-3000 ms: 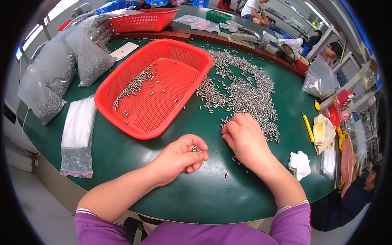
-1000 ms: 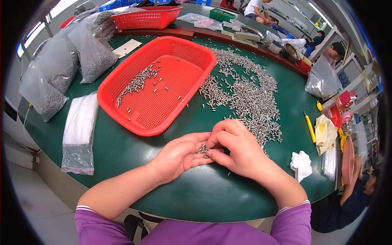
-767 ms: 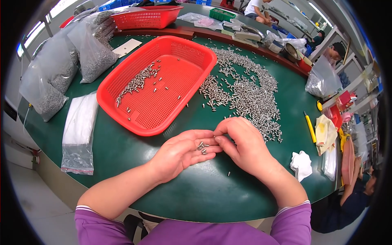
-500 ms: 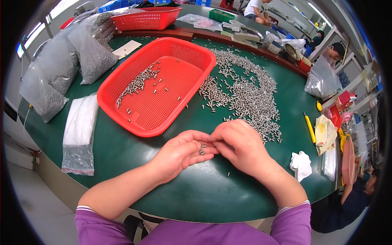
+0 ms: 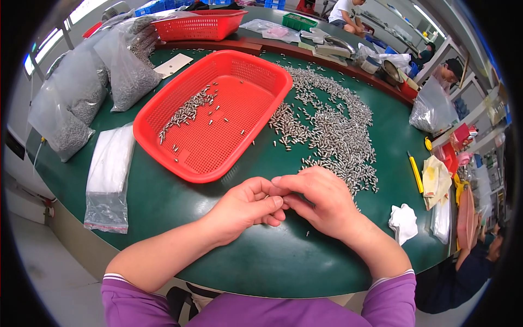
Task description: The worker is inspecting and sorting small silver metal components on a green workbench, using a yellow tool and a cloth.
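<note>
Since the earlier frame, both hands have drawn together at lower centre: right hand (image 5: 321, 201) fingertips pinch into the curled left hand (image 5: 248, 207); contents hidden. Small silver metal pins (image 5: 332, 131) lie beyond on the green desk (image 5: 163, 201), right of the red plastic mesh basket (image 5: 218, 109).

Two red baskets (image 5: 218, 109) (image 5: 199, 24) are seen, one near and one far. Two hands (image 5: 245, 207) (image 5: 321, 199) are counted. One yellow pen (image 5: 415, 171) and one white cloth (image 5: 403, 222) lie at right. The metal pins (image 5: 332, 131) are too many to be counted.
</note>
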`<state>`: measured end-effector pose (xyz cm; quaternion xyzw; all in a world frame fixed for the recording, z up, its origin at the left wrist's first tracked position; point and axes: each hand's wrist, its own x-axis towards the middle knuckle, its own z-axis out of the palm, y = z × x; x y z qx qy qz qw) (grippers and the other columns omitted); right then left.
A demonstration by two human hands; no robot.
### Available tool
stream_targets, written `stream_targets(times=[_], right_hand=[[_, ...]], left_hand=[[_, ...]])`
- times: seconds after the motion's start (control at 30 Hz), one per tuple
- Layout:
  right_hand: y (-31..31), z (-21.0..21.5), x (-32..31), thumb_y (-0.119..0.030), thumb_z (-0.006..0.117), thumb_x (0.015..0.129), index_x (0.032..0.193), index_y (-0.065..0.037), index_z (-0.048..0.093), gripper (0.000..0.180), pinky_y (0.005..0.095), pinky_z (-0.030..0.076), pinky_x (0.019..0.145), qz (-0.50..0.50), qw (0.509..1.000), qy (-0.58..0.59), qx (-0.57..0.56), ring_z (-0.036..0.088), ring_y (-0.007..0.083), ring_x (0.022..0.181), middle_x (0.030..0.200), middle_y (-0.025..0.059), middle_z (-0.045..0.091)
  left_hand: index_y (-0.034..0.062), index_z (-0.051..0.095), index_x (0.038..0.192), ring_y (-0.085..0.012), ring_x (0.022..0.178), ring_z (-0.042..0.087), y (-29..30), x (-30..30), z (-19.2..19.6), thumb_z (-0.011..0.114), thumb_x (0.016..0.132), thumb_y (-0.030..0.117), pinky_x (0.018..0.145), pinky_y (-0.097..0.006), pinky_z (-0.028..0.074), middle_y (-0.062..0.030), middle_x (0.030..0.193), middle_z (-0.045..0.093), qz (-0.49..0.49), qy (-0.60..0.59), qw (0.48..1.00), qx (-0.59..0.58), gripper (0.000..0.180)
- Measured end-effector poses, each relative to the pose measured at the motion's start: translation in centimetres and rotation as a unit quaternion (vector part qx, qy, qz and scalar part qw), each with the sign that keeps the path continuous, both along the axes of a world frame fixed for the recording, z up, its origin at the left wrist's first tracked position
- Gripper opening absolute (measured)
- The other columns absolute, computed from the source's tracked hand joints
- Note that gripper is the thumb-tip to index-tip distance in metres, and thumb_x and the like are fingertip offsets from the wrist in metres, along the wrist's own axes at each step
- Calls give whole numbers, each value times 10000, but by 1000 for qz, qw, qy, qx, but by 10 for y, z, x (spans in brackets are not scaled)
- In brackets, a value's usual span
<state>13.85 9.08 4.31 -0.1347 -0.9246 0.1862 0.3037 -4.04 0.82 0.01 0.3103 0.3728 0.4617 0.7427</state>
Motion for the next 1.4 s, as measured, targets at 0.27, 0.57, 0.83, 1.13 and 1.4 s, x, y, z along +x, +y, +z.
stream_targets(times=[0.27,0.57,0.83,1.13,1.4], right_hand=[[6,-4,2,-32,653,778,997,-99,631,230,368,483,730,-52,998,27,0,595,263,823,905,58,629],[2,-5,1,-38,662,744,950,-122,655,222,363,483,718,-29,1000,0,4,585,251,853,947,47,591],[1,-6,1,-57,669,748,950,-126,657,214,362,481,710,-28,1000,-1,5,577,250,834,930,40,589],[3,-6,1,-71,673,737,949,-128,648,221,366,475,698,-26,998,2,53,577,249,814,919,37,586],[-3,8,3,-32,676,683,918,-104,640,249,372,477,693,-49,989,-15,136,590,246,809,903,40,593]], left_hand=[[65,511,1047,-116,834,584,-1,-4,2,486,990,205,754,-274,495,-62,1013,601,5,-50,999,-4,154],[77,501,1049,-143,831,581,-1,-3,2,426,1012,227,744,-285,484,-86,1026,593,2,-72,997,14,172],[93,472,1016,-159,838,575,-2,-1,3,421,1012,221,739,-291,473,-99,1029,589,8,-73,997,18,138],[95,468,1019,-152,830,556,-1,-1,4,421,1012,220,735,-291,458,-89,1013,587,5,-87,996,22,134],[86,495,1015,-118,824,548,-2,-4,4,442,1006,232,746,-269,460,-52,983,571,1,-103,994,38,155]])
